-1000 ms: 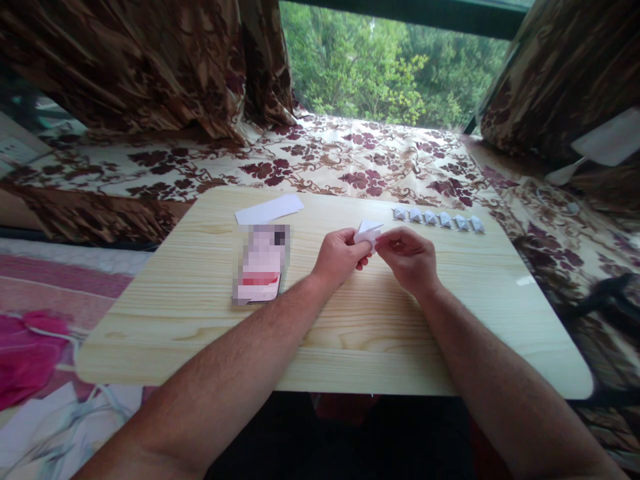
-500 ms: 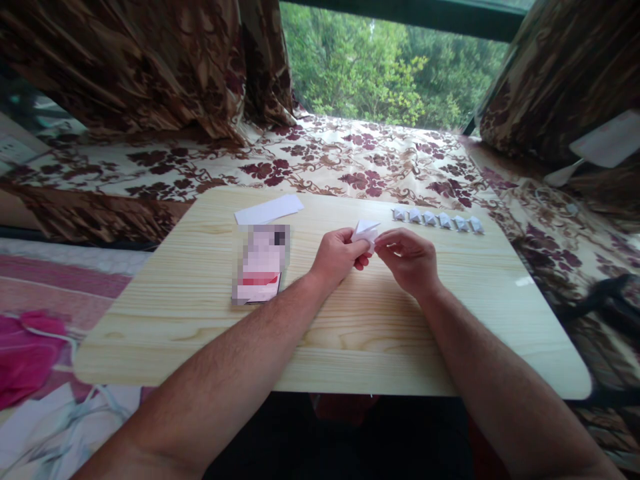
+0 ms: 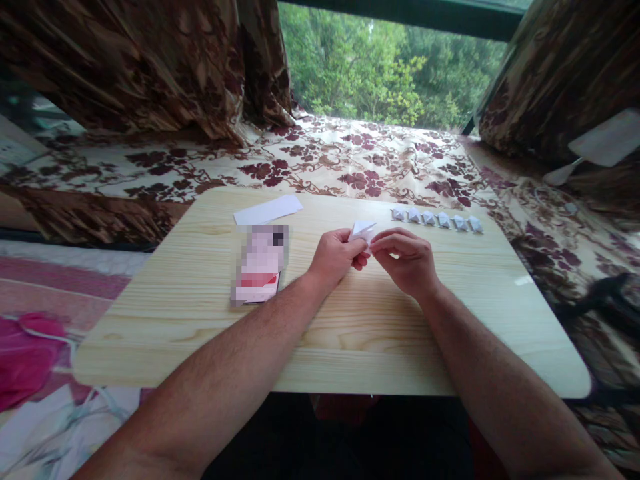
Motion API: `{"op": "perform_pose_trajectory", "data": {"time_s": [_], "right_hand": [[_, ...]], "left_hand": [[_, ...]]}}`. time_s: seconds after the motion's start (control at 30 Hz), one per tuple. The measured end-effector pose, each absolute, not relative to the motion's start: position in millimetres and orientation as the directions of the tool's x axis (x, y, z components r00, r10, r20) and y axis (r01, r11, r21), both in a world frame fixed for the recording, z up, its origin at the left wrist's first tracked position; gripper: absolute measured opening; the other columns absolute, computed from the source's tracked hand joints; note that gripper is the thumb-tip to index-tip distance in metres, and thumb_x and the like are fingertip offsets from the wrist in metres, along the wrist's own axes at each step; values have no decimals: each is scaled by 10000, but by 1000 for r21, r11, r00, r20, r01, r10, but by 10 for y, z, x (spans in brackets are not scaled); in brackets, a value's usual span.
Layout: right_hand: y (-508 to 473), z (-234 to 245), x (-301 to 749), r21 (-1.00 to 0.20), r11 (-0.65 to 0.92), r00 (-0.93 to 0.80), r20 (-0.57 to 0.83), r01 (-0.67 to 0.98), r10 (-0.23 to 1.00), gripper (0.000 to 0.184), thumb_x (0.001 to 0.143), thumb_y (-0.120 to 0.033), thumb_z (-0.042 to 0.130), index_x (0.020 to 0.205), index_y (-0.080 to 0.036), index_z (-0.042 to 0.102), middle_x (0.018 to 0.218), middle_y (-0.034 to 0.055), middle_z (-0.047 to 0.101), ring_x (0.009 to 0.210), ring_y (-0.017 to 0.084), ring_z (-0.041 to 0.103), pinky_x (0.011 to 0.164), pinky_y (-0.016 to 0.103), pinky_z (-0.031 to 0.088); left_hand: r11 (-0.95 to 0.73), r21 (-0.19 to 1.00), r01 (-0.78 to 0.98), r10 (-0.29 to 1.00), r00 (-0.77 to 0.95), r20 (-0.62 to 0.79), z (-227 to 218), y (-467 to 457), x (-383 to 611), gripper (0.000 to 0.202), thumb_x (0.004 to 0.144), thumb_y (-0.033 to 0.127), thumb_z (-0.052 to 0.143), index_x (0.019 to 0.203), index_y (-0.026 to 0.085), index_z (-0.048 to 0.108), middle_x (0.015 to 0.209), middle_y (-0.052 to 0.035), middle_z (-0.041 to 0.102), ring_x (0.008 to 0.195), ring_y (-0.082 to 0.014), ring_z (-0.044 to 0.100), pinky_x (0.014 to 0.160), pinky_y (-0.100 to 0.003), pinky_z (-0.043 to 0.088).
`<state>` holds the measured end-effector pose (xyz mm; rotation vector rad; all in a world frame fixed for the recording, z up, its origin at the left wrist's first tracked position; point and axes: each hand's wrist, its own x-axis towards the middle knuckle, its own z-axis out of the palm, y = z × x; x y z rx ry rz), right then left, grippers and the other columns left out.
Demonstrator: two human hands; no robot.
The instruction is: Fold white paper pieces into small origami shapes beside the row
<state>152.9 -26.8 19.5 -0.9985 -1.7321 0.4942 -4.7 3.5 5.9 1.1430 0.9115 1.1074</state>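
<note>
Above the middle of the wooden-topped table (image 3: 350, 340), my left hand (image 3: 336, 253) pinches a small folded piece of white paper (image 3: 362, 231) between thumb and fingers. A pointed flap of the paper sticks up past the thumb. From the other side, my right hand (image 3: 406, 259) is closed with its fingertips on the paper's right edge; the exact grip there is partly hidden by the fingers. Several small folded white paper shapes (image 3: 429, 217) sit in a row at the table's back right.
White paper strips (image 3: 269, 210) lie at the back left of the table. Below them is a phone-like object (image 3: 260, 263), blurred out. Floral cloth (image 3: 360, 160) covers the ledge behind, and a white lamp-like item (image 3: 607, 140) stands at right.
My right hand has shifted slightly left, and its fingers are closer in against the paper. The left hand keeps its hold almost in place.
</note>
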Motion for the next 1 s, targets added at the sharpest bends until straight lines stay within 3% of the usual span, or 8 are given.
{"op": "perform_pose_trajectory", "data": {"time_s": [0.27, 0.47, 0.57, 0.63, 0.7, 0.8, 1.0], "right_hand": [[-236, 171, 1544, -696, 598, -108, 611, 397, 784, 114, 805, -151, 676, 800, -230, 758, 913, 40, 671, 792, 142, 656, 636, 252, 562], [-251, 170, 1526, -752, 568, -78, 579, 335, 812, 138, 780, -131, 669, 814, -224, 764, 937, 45, 665, 830, 157, 657, 637, 258, 557], [-239, 172, 1517, -859, 457, 29, 476, 231, 879, 67, 770, -182, 693, 817, -196, 738, 904, 42, 667, 763, 149, 654, 589, 252, 551], [-219, 174, 1522, -929, 333, 82, 349, 159, 934, 80, 766, -246, 718, 807, -181, 696, 752, 12, 654, 609, 122, 614, 515, 240, 527], [-198, 174, 1535, -975, 203, 73, 210, 90, 975, 161, 762, -312, 735, 800, -172, 666, 631, -15, 622, 501, 106, 566, 457, 233, 495], [-182, 168, 1553, -998, 63, -5, 63, -12, 998, 241, 757, -380, 745, 766, -155, 658, 625, -1, 637, 467, 102, 558, 430, 231, 477], [-191, 157, 1564, -996, 18, -74, 25, -92, 997, 277, 730, -397, 774, 697, -148, 657, 620, 12, 653, 458, 95, 558, 437, 223, 457]], "left_hand": [[45, 981, -189, 970, 245, 2, 37, 56, -55, 96, 700, 210, 644, 705, 115, 651, 589, -35, 639, 455, -100, 549, 430, -212, 436], [42, 981, -189, 968, 251, 7, 48, 51, -59, 154, 736, 267, 676, 725, 117, 647, 601, -29, 638, 471, -101, 559, 438, -214, 438], [16, 985, -174, 969, 244, 27, 41, 43, -59, 142, 746, 253, 663, 706, 118, 642, 585, -18, 620, 458, -94, 539, 427, -212, 422], [-9, 986, -168, 971, 235, 48, 33, 40, -61, 152, 760, 259, 652, 705, 118, 642, 600, -21, 624, 461, -93, 534, 428, -217, 422], [-21, 986, -164, 970, 234, 59, 27, 40, -62, 168, 772, 272, 649, 703, 120, 638, 602, -18, 619, 463, -91, 528, 430, -218, 419], [-26, 987, -157, 966, 250, 65, 23, 44, -61, 184, 776, 291, 658, 703, 124, 632, 599, -10, 608, 465, -84, 521, 429, -210, 405], [-40, 989, -144, 963, 258, 77, 30, 42, -52, 224, 788, 330, 665, 705, 125, 628, 605, -10, 604, 458, -77, 505, 418, -208, 386]]}}
